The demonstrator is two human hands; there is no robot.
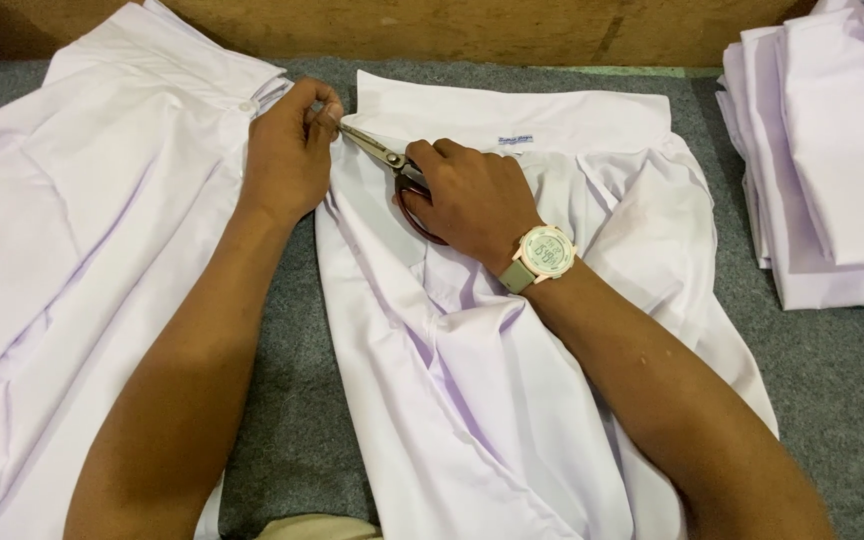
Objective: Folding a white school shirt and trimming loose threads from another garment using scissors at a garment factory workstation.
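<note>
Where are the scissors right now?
The scissors are upper centre in the head view, held by the right hand over the middle white shirt, tips at the left hand.

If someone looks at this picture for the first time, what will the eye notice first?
First, the two bare hands meeting at the top centre: the right hand, with a pale green wristwatch, holds red-handled metal scissors, whose tip reaches the pinched fingers of the left hand. Under them a white cotton shirt lies on grey felt. A stack of folded white shirts sits at the right edge.
</note>
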